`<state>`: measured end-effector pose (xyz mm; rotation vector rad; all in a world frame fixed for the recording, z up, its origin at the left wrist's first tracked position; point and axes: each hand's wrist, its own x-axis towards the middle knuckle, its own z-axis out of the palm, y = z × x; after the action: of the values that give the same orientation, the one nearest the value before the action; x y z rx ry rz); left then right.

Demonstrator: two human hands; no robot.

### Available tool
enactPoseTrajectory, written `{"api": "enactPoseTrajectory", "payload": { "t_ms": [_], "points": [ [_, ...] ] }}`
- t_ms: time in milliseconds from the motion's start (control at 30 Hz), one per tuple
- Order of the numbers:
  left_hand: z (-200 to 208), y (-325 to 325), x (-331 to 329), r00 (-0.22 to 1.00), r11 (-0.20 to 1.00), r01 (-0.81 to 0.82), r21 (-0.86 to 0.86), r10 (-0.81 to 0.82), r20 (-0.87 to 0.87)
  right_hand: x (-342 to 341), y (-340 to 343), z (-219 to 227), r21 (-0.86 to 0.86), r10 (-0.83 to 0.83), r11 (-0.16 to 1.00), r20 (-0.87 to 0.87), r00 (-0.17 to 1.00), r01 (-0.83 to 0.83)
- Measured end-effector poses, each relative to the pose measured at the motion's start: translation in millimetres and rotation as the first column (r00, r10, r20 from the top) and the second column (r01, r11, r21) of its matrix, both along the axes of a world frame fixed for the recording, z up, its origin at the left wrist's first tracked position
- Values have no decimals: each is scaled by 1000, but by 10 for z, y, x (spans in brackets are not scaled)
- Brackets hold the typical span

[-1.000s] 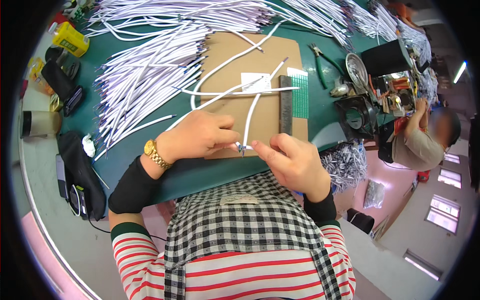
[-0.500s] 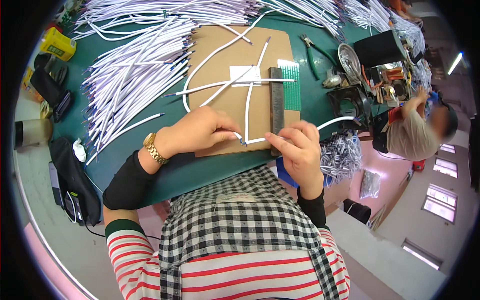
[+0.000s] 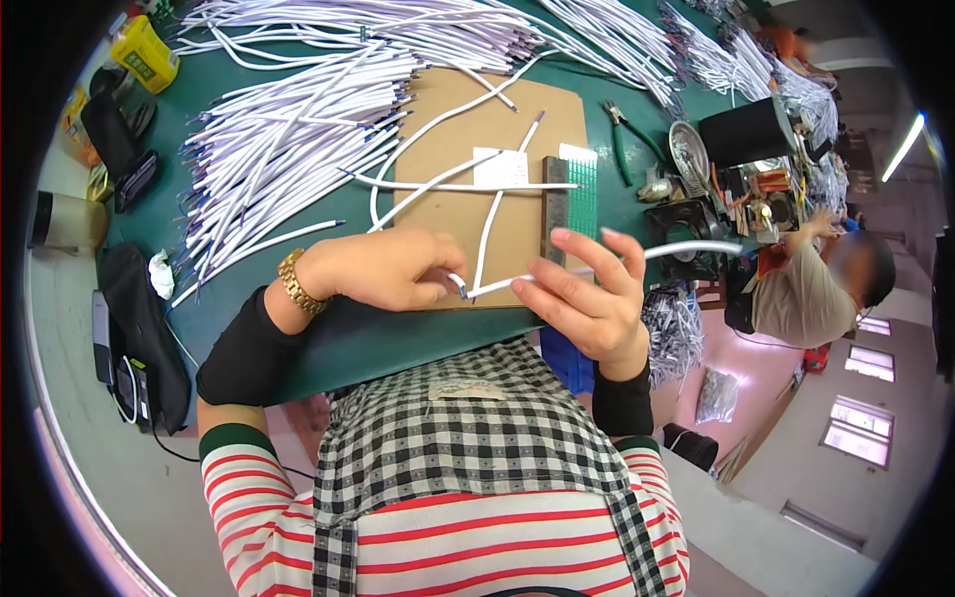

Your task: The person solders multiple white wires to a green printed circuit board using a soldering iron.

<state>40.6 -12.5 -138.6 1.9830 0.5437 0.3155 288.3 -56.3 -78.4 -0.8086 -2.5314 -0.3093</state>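
**Pinching one white cable end-on, both hands just above the board**

Holding a single white cable [image 3: 617, 261] between both hands over the near edge of the cardboard sheet [image 3: 497, 149]. Left hand [image 3: 383, 267] is closed, thumb and forefinger pinching the cable's near end, where short coloured cores seem to show. Right hand [image 3: 587, 294] grips further along, thumb under, fingers half spread above, so the length runs taut between the hands and its free end sticks out right. Probably held this way to keep the tip steady and in plain sight.

A steel ruler [image 3: 554, 204] and green strip [image 3: 580, 189] lie on the cardboard, just beyond the right hand; a few loose cables cross it too.

Big heap of cut white cables [image 3: 288, 129] covers the green table [image 3: 398, 338] on the left and far side. Green-handled pliers [image 3: 622, 134] and a black roll [image 3: 751, 129] sit right. Another person [image 3: 806, 289] works beyond, well apart. Nothing blocks the hands.
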Motion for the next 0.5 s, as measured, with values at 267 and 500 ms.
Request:
{"api": "enactPoseTrajectory", "payload": {
  "t_ms": [267,500],
  "points": [
    [134,48,-26,949,805,-123,-580,266,167,-409,584,-209,-23,156,984,-361,919,-176],
    [268,80,-195,829,708,-93,-700,444,339,-513,698,-420,-328,2,927,-482,876,-182]
  ]
}}
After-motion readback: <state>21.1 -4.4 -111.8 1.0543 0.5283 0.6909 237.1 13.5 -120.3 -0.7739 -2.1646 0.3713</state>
